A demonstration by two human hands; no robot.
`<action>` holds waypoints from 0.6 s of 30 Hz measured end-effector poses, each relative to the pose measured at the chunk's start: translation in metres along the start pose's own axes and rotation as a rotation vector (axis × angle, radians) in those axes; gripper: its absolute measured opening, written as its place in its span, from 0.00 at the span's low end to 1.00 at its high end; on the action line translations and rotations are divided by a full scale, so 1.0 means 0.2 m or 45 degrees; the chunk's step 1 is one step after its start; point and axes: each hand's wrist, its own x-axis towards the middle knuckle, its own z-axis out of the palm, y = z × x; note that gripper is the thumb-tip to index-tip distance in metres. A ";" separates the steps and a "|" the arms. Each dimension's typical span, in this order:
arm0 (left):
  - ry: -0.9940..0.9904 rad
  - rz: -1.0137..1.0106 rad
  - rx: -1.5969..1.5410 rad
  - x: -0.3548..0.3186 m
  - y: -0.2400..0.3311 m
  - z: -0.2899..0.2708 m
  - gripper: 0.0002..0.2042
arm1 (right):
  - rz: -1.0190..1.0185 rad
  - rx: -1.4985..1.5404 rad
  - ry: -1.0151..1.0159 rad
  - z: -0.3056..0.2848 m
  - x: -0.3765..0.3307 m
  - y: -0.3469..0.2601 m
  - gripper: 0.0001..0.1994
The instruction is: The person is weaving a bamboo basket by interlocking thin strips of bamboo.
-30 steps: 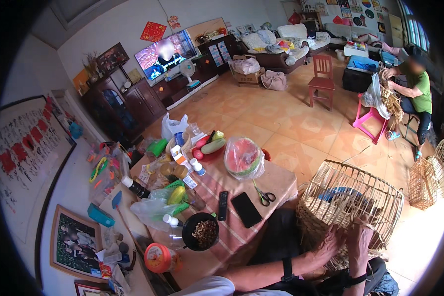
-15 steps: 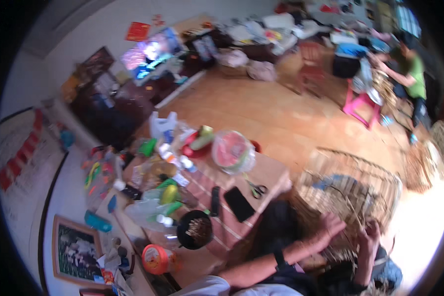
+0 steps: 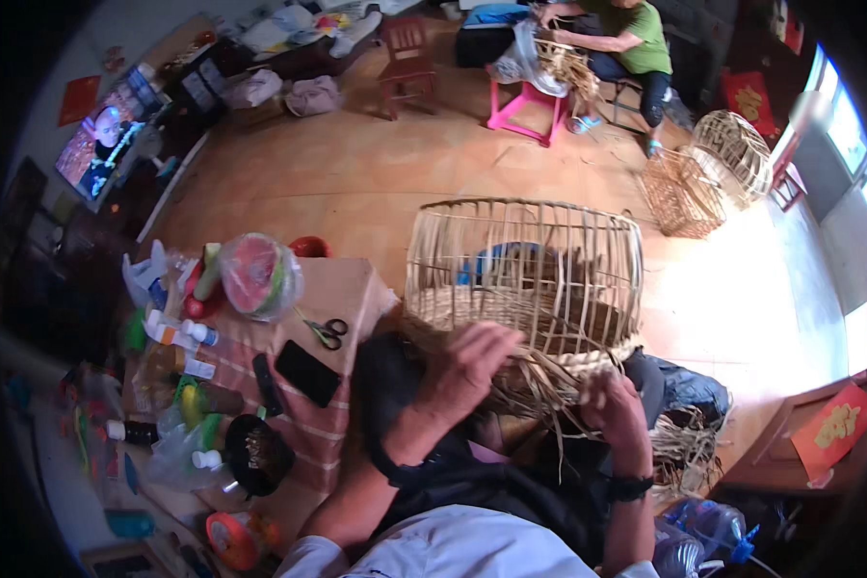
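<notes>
A half-woven basket (image 3: 525,217) of thin upright stakes and pale brown dried strips rests at my lap, its open lattice side facing away. My left hand (image 3: 467,371) is closed at the basket's near left edge, its bent fingers pressed together there. Opposite it, my right hand (image 3: 618,412) has its fingers curled in at the near right edge, by a loose dried strip (image 3: 561,433) that hangs down. Between both hands a bunch of loose strip ends (image 3: 535,380) sticks out. Something blue shows through the lattice.
On my left, a table (image 3: 356,289) bears scissors (image 3: 329,333), a black phone (image 3: 307,374), a wrapped watermelon (image 3: 260,276) and a dark bowl (image 3: 258,455). More strips (image 3: 689,448) lie at my right. Beyond sit two baskets (image 3: 684,197) and a person (image 3: 636,43) handling strips over a pink stool (image 3: 528,111).
My view has swung to the right, so the basket now sits mid-picture. The left hand has come to the basket's near edge; the right hand stays at its right side.
</notes>
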 end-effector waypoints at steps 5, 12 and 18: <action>-0.124 0.145 0.057 0.00 0.06 0.18 0.14 | -0.354 0.160 0.563 -0.12 -0.06 0.04 0.15; -0.093 0.014 -0.392 0.02 -0.02 0.22 0.12 | -0.067 -0.233 0.246 -0.08 -0.14 -0.11 0.26; -0.235 -0.085 -0.514 0.08 -0.05 0.22 0.10 | 0.242 -0.843 0.337 0.23 -0.22 -0.03 0.31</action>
